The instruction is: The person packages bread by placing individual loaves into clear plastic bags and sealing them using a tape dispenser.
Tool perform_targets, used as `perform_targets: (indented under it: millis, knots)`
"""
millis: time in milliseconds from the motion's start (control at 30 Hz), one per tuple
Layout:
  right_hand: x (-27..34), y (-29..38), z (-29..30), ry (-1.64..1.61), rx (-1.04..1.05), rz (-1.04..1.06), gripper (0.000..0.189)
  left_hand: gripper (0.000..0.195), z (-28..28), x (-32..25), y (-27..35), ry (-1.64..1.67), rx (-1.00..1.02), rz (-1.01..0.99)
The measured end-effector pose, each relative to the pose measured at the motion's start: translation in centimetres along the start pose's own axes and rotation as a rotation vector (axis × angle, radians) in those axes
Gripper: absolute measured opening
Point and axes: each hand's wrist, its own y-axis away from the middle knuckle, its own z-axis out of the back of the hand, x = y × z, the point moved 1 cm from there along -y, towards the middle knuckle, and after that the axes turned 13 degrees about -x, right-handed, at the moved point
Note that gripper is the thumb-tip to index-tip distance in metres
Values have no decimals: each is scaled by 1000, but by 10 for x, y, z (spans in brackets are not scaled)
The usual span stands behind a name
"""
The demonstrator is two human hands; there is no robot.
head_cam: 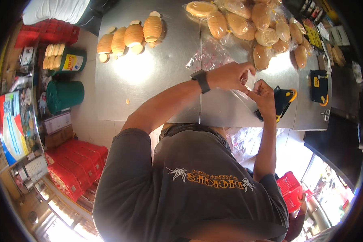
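Observation:
My left hand [234, 75], with a dark watch on the wrist, pinches a clear plastic bag [250, 79] over the steel table [169, 99]. Close on its right, my right hand [263, 95] grips the same plastic with thumb and fingers. Part of the film hangs down between the hands. Thin plastic with reddish print [210, 56] lies flat beyond my left wrist; whether it joins the held bag, I cannot tell. A black bag-neck sealer with yellow parts [284, 96] sits beside my right hand. Several bagged bread loaves [261, 56] are heaped beyond both hands.
Several sliced loaves [133, 34] stand in a row at the far left, end slices beside them. A second sealer [319, 86] is at the right. Left of the table are a green bin [65, 96] and red crates [78, 166]. Another person's white clothing [56, 10] shows at top left.

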Motion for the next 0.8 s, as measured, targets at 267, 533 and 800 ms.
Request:
perform_targets:
  millis: [267,533,800]
  knots:
    - [61,-41,-20,-220,358,6,24,20,57,-7,37,139,-134,171]
    - [66,-61,-103,-251,354,57,11,22,88,32,106,174,-799,271]
    - [41,-70,-191,-500,365,-345,21,35,124,43,133,305,-937,177]
